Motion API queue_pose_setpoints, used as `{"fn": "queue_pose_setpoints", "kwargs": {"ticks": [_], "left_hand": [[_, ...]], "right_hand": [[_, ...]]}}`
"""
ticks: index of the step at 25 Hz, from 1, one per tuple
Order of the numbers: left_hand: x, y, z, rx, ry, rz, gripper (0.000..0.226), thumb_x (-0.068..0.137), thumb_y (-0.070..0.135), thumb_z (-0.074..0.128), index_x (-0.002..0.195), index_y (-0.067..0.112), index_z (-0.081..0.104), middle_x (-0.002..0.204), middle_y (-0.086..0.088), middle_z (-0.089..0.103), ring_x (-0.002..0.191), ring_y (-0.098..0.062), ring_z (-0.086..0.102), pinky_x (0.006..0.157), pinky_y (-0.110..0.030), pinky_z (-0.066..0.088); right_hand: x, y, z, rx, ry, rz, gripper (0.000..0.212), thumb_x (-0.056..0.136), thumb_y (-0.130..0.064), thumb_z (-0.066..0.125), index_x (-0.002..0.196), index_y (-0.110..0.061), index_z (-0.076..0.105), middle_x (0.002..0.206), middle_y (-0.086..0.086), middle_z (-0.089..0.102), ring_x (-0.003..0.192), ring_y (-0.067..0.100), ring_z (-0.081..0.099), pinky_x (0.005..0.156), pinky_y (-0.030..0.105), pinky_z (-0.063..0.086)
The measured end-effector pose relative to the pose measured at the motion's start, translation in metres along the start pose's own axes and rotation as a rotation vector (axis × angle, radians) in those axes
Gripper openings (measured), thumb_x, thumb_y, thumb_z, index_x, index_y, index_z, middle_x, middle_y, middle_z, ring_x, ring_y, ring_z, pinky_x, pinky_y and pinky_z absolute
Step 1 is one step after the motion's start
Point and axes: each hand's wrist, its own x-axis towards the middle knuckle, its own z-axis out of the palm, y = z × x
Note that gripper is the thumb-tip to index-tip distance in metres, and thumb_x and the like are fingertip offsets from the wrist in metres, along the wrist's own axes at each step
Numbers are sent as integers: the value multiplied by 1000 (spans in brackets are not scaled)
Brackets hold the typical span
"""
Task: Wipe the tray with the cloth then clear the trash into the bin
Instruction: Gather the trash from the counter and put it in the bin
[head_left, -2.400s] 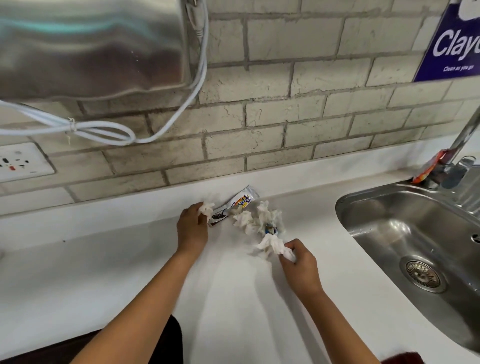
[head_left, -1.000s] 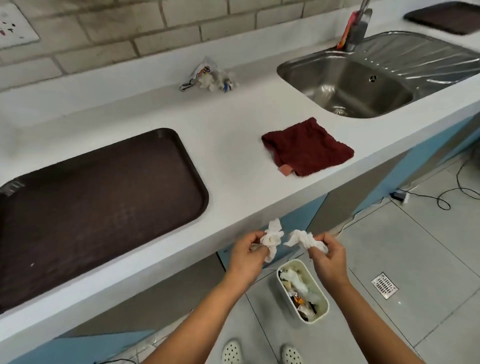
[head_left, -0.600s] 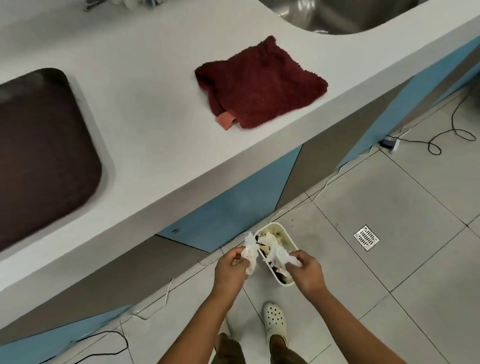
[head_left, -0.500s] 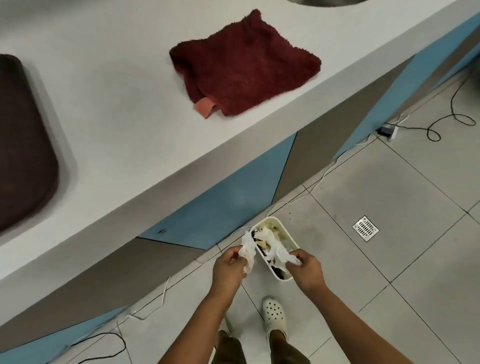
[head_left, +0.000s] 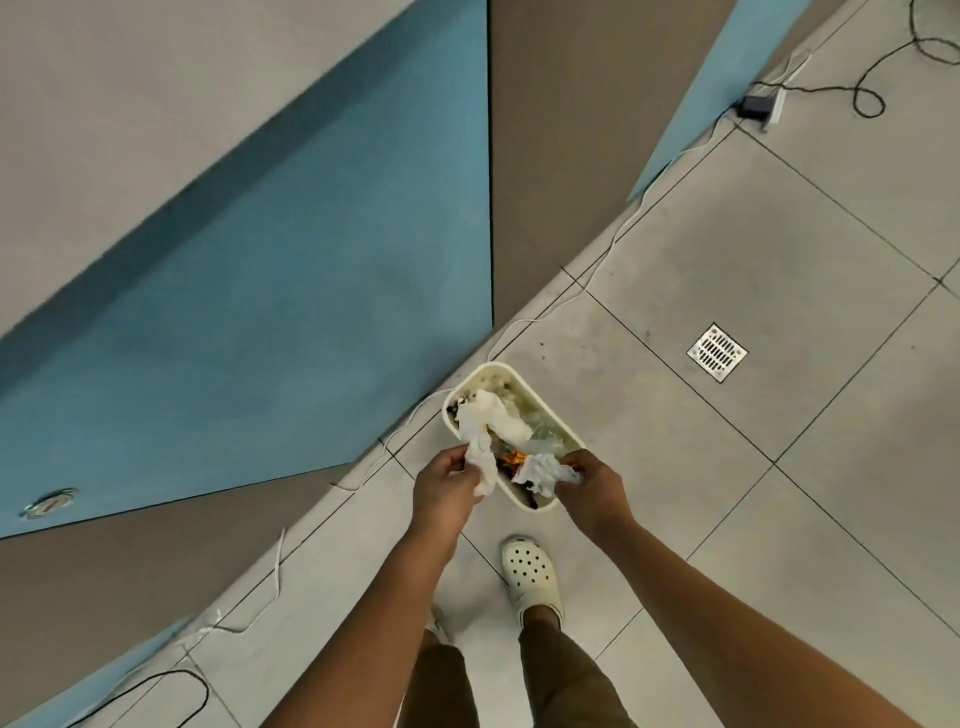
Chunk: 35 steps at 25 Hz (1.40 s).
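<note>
A small cream bin (head_left: 544, 406) stands on the tiled floor by the cabinet base, filled with tissues and wrappers. My left hand (head_left: 444, 491) pinches a crumpled white tissue (head_left: 480, 460) over the bin's near left rim. My right hand (head_left: 589, 486) pinches another crumpled tissue (head_left: 543, 470) above the bin's near end. Both hands hover just over the bin. The tray, the cloth and the countertop are out of view.
Blue and brown cabinet fronts (head_left: 260, 312) rise on the left. White cables (head_left: 597, 270) run along the cabinet base, and a black cable with an adapter (head_left: 756, 106) lies top right. A floor drain (head_left: 717, 352) sits to the right. My white clog (head_left: 532, 574) stands behind the bin.
I carried tissues from the counter down to the bin. My view has tilted further down, so the cloth and tray have left the frame. Both hands have lowered closer over the bin.
</note>
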Motion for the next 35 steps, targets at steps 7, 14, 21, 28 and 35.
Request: {"fn": "queue_pose_setpoints", "kwargs": {"ticks": [7,14,21,28,35], "left_hand": [[63,-9,37,148,3,16,26,90,6,53,115,10,61,102,-6,60,96,-23,59,91,-42,52],[97,-18,50,305,-101,38,49,87,9,53,134,22,48,130,-2,54,110,-20,55,93,-26,44],[84,-48,29,398,-198,-142,44,91,11,47,134,21,47,125,-4,54,90,-16,56,68,-26,45],[51,-49,-4,368,-142,-66,36,88,10,48,122,21,55,127,-1,54,113,-21,55,88,-32,45],[-50,19,-43,236,-125,137,30,89,7,50,115,20,58,107,5,55,100,-16,56,78,-28,46]], "right_hand": [[56,6,18,-86,23,-19,25,79,-3,52,101,-14,59,92,7,59,79,22,51,64,23,38],[89,13,44,-233,-164,-38,71,70,-30,66,135,-17,43,136,6,49,123,26,48,102,35,39],[66,55,38,-125,-119,122,35,88,-13,51,122,-13,54,116,6,59,93,19,52,77,22,37],[22,62,37,-167,-111,105,25,88,-9,47,109,-14,60,103,5,59,87,18,52,67,20,38],[-63,-25,23,-56,-69,-143,22,91,-11,49,108,-12,63,96,1,56,86,18,52,69,22,39]]}}
